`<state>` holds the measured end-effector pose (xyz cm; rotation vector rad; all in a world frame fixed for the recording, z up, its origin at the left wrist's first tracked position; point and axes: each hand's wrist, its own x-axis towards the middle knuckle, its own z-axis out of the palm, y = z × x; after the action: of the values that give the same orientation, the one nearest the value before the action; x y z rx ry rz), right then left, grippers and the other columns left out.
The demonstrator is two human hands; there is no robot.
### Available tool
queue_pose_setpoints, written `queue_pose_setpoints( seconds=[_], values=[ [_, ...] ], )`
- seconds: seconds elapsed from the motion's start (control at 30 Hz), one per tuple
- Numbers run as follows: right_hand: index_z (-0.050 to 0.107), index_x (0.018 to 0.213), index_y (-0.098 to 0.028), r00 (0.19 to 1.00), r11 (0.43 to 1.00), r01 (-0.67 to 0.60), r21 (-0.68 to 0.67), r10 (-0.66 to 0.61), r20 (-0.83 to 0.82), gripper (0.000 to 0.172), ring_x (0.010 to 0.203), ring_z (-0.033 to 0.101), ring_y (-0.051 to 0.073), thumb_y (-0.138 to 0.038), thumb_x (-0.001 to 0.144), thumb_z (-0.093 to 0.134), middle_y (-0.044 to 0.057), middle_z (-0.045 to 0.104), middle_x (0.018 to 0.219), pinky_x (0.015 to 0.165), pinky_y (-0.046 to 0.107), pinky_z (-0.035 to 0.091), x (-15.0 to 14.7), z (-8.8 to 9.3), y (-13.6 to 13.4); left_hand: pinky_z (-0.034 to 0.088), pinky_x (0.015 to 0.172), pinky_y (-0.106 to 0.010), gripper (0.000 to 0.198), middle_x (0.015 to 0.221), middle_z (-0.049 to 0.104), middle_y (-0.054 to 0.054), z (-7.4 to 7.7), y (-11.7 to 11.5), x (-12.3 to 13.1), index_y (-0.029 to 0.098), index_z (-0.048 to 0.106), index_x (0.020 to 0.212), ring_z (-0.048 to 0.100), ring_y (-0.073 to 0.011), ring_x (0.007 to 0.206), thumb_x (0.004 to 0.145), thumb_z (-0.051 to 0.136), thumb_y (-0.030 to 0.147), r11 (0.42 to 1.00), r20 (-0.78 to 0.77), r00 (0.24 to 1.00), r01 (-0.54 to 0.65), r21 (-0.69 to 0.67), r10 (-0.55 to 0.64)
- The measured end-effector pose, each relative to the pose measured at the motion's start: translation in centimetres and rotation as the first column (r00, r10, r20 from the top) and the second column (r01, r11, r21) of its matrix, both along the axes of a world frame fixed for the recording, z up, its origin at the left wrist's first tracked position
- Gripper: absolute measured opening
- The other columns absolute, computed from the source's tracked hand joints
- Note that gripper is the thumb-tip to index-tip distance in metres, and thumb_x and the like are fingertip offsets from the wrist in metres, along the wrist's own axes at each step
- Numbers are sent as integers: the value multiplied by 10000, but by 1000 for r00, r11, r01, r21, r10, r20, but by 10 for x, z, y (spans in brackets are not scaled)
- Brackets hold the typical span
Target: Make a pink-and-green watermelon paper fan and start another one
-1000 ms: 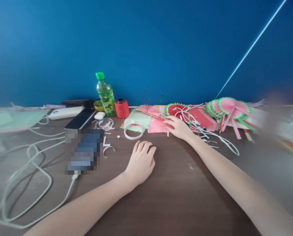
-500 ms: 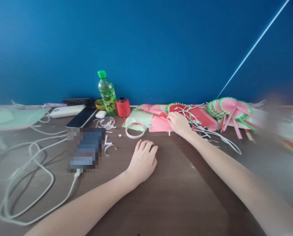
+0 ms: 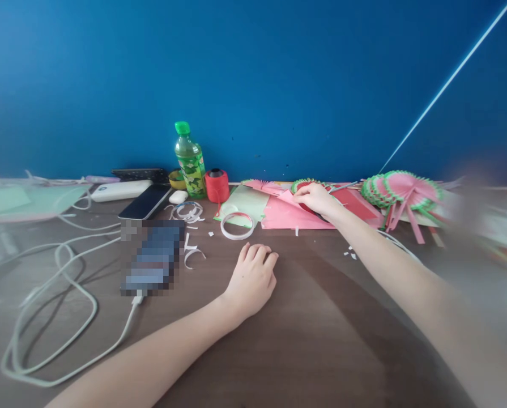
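The pink paper (image 3: 278, 216) lies directly under and left of the right hand (image 3: 301, 198), with its upper part lifted toward the fingertips. That lift is the fresh change: a moment ago the hand was lower over the pile; now it has risen a little, and a broader pink flap stands up. Thumb and fingers are closed in a pinch on the raised edge — whether on one layer or several cannot be told. It suggests the paper is being separated from what lies about it, though most of it looks still down.

Just left of that hand is a pale green sheet (image 3: 251, 198); behind it, the red fan (image 3: 302, 184) is now mostly hidden. Right of it lie red paper (image 3: 359, 205) and, farther out, pink-and-green fans (image 3: 410, 190).

The left hand (image 3: 253, 277) has stayed put, palm down on the bench (image 3: 316, 317), fingers loosely bent, nothing visible in its grasp. Just beyond its fingertips sits the white ring (image 3: 236, 237). Farther off to its left — well clear of the pinch — are the red spool (image 3: 217, 187), bottle (image 3: 190, 170) and phone (image 3: 153, 258).
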<state>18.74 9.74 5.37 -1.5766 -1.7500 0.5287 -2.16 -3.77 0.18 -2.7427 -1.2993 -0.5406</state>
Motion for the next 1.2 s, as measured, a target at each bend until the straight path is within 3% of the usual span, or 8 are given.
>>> queue_pose_setpoints(
  seconds=[0.13, 0.23, 0.43, 0.67, 0.77, 0.93, 1.07, 1.2],
  values=[
    [620, 586, -154, 990, 996, 58, -63, -66, -125, 81, 502, 509, 138, -215, 616, 575, -5, 548, 503, 524, 286, 400, -2, 3, 1, 334, 1011, -462, 308, 1063, 557, -81, -1, 0, 0, 170, 525, 1059, 492, -232, 1047, 794, 389, 93, 1000, 8, 1000, 2, 12, -2],
    [607, 600, -159, 976, 995, 103, 0, -101, -195, 68, 544, 535, 144, -216, 615, 573, 6, 586, 561, 558, 288, 413, -2, 7, 0, 336, 1009, -466, 308, 1062, 555, -85, -2, 0, 1, 167, 526, 1055, 497, -232, 1037, 790, 393, 85, 1000, 18, 1000, 4, 12, -5],
    [540, 652, -181, 990, 983, 112, 148, -123, 67, 109, 665, 571, 188, -249, 728, 504, 52, 629, 714, 648, 320, 411, -6, 16, -10, 340, 1005, -469, 303, 1053, 554, -81, -1, 0, 1, 183, 528, 1043, 500, -226, 1015, 783, 401, 92, 1000, 25, 1000, 1, -2, -1],
    [450, 693, -207, 989, 958, 129, 255, -143, 35, 135, 613, 494, 156, -271, 811, 426, 11, 543, 655, 598, 294, 395, -9, 26, -14, 337, 1009, -470, 303, 1068, 556, -84, 1, -1, 1, 170, 530, 1044, 501, -228, 1022, 783, 398, 92, 1000, 13, 1000, -3, -20, 3],
    [451, 745, -211, 983, 888, 174, 426, -185, -16, 106, 610, 505, 148, -248, 837, 413, -4, 521, 646, 623, 301, 410, -11, 39, -19, 341, 1006, -472, 305, 1066, 558, -85, 0, -1, 1, 182, 531, 1040, 502, -226, 1025, 782, 395, 90, 1000, 17, 1000, -6, -17, 6],
    [476, 901, -206, 985, 683, 170, 711, -149, -93, 173, 611, 520, 136, -319, 904, 345, 15, 541, 730, 619, 300, 424, -21, 59, -43, 329, 1013, -466, 321, 1074, 557, -74, -1, 1, 1, 188, 524, 1057, 498, -226, 1041, 783, 390, 86, 999, 28, 1000, -5, -34, 6],
    [506, 909, -224, 998, 692, -1, 722, -40, 39, 193, 554, 504, 107, -379, 899, 391, 22, 565, 779, 573, 271, 431, -30, 52, -61, 372, 977, -434, 320, 1092, 552, -65, 0, 2, 0, 189, 511, 1059, 496, -224, 1042, 776, 406, 84, 988, 168, 985, -8, -157, 35],
    [506, 946, -217, 999, 722, 49, 690, -47, -22, 229, 536, 515, 110, -380, 915, 349, 28, 593, 790, 526, 261, 436, -29, 29, -70, 424, 916, -374, 280, 1044, 525, -63, 3, 11, -5, 193, 480, 1026, 497, -190, 1013, 781, 393, 89, 967, 485, 864, -6, -255, 133]
  ],
)
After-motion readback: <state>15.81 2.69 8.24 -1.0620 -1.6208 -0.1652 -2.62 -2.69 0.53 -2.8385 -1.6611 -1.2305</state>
